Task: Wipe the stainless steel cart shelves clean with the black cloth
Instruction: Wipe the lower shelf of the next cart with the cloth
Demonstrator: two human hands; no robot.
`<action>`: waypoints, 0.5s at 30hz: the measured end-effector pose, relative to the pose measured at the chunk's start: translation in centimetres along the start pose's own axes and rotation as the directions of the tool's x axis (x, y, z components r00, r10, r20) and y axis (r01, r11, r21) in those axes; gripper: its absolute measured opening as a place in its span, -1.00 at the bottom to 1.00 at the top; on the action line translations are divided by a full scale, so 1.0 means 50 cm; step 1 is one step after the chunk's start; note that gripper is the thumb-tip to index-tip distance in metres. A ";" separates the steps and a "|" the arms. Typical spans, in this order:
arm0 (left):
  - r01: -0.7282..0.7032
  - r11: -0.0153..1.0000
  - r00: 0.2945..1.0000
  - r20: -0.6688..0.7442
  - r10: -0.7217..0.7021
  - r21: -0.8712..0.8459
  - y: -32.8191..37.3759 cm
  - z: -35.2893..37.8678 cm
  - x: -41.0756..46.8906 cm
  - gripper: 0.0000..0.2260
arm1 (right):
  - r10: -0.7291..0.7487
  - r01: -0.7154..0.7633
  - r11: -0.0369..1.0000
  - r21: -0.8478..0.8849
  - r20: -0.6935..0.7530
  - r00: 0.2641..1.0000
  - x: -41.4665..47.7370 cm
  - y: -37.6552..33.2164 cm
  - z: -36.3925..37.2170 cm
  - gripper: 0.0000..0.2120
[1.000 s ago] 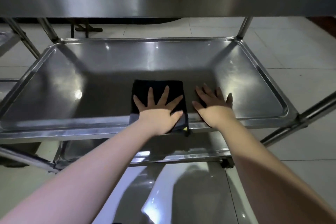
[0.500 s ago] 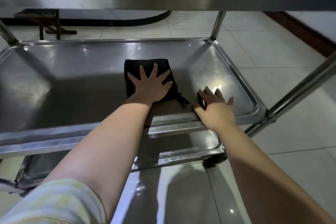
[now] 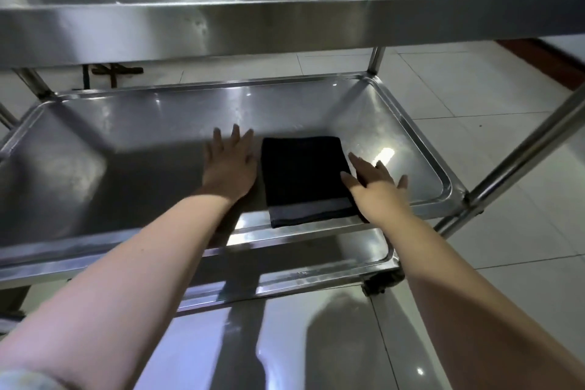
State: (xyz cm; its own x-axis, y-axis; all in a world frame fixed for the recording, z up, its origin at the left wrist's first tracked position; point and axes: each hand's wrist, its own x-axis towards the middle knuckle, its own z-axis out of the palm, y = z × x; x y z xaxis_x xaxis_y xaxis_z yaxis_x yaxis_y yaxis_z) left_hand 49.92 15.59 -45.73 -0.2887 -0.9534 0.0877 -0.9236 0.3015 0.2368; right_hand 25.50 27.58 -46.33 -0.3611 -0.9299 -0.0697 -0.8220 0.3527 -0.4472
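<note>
Service room (steel cart, glossy tiled floor)

the steel middle shelf bears a folded black cloth lying flat.

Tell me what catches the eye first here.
The folded black cloth lies flat on the cart's middle shelf, toward its front right. The left hand rests flat on bare steel just left of it, while the right hand lies open at the cloth's right edge.
</note>
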 end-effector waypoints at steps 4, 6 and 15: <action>-0.052 0.993 0.996 0.081 0.044 0.102 -0.039 0.045 0.002 -0.53 | -0.192 0.211 0.965 -0.155 0.128 0.973 0.010 -0.106 0.046 -0.42; -0.052 0.991 0.996 0.079 0.043 0.121 -0.041 0.053 0.011 -0.53 | -0.253 0.299 0.927 -0.227 0.209 0.945 0.024 -0.154 0.082 -0.43; -0.030 0.991 0.993 0.114 0.015 0.128 -0.040 0.054 0.015 -0.49 | -0.160 0.196 0.926 -0.323 0.135 0.978 0.164 -0.194 0.100 -0.42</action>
State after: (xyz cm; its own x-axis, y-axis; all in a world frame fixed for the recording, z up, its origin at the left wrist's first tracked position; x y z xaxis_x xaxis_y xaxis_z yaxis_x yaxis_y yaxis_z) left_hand 50.89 14.24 -48.74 -0.3294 -0.9440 -0.0192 -0.9393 0.3256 0.1085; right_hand 32.74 16.01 -47.01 -0.1623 -0.9797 -0.1176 -0.9741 0.1782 -0.1396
